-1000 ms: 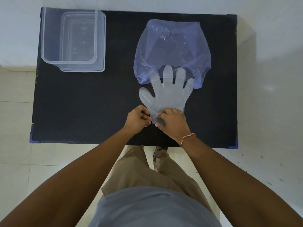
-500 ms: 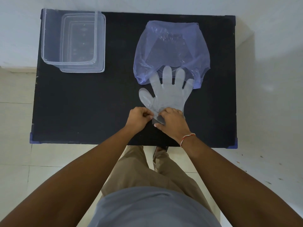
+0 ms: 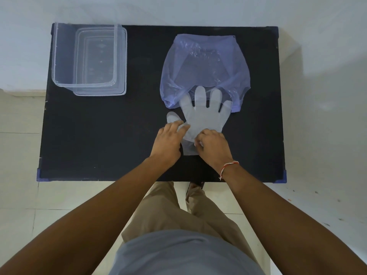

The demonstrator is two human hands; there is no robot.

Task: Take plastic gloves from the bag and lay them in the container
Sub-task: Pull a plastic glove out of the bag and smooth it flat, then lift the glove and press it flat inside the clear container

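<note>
Setting: pale tiled floor, white wall, black worktop (image 3: 99, 135) filling the middle of the frame.

Container (image 3: 89, 60): clear plastic, upper left of the frame, nothing seen inside; well apart from the other items.

Bag (image 3: 204, 64): thin violet plastic, upper right of centre, mouth turned toward the lower edge.

Glove (image 3: 204, 118): translucent, laid flat at centre, its fingertips overlapping the bag mouth, its cuff toward the lower edge.

Left hand (image 3: 168, 141): fingers spread, pressed flat on the glove's thumb side.

Right hand (image 3: 214, 146): fingers curled, pinching the cuff.

Step judged: a glove is being separated or picked up at the cuff. Next move calls for a lift clear of the bag, then a carry to the upper left.
</note>
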